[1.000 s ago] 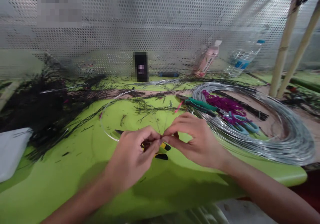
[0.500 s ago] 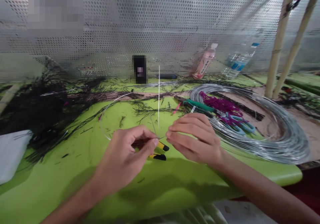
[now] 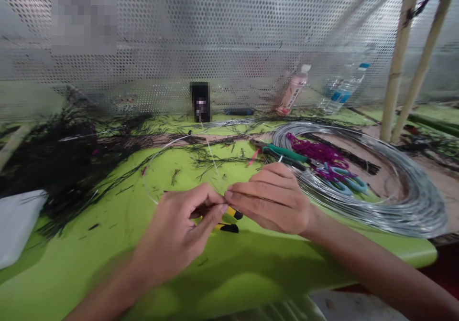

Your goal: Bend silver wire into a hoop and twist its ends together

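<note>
My left hand (image 3: 186, 225) pinches a thin wire (image 3: 211, 154) between thumb and forefinger. Its pale length rises from the fingertips and leans up and to the left. The fingertips of my right hand (image 3: 274, 199) press together at the same spot and meet those of the left; the wire's end between them is hidden. Two yellow-and-black handles (image 3: 228, 228) lie on the green cloth (image 3: 215, 273) under my hands, partly covered. Beyond my left hand, a curved strand of wire (image 3: 152, 156) arcs over the cloth.
To the right lies a large coil of silver wire (image 3: 426, 206), with green-handled pliers (image 3: 287, 153), blue-handled scissors (image 3: 339, 180) and purple cord (image 3: 315, 149). Black strands (image 3: 50, 168) heap at the left by a white block (image 3: 19, 225). Two bottles (image 3: 292, 91) lean against the mesh.
My right hand has moved left, bringing its fingertips against the left hand's. The wire's pale length has swung from upright to a lean toward the upper left.
</note>
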The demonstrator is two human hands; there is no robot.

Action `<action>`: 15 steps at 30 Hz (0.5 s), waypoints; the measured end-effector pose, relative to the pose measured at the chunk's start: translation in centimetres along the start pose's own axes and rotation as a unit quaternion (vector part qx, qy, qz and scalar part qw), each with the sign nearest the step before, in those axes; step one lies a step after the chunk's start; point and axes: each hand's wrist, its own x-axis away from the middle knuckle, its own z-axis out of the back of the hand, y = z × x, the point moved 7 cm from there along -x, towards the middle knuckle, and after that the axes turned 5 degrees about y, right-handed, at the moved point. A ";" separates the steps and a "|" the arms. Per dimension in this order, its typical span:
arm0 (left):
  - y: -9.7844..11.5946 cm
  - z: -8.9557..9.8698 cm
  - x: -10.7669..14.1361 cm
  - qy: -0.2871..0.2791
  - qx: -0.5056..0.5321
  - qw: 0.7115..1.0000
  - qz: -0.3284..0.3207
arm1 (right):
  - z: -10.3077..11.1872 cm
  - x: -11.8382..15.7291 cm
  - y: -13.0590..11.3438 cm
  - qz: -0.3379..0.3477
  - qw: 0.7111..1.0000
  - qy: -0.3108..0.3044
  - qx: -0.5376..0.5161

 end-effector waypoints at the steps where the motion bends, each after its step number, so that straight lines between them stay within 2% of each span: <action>1: 0.2 0.1 0.0 0.009 -0.012 1.000 -0.018 | 0.0 0.1 0.1 -0.005 1.000 -0.005 -0.003; 5: 0.4 0.3 0.2 0.050 -0.043 0.997 -0.042 | -0.2 0.3 0.2 0.005 1.000 -0.018 0.002; 12: -0.7 0.3 0.2 0.080 -0.011 0.996 0.025 | -0.3 0.7 0.5 0.026 0.999 -0.019 0.037; 15: -0.8 0.4 0.2 0.091 -0.001 0.996 0.024 | -0.3 0.8 0.4 0.034 0.998 -0.020 0.048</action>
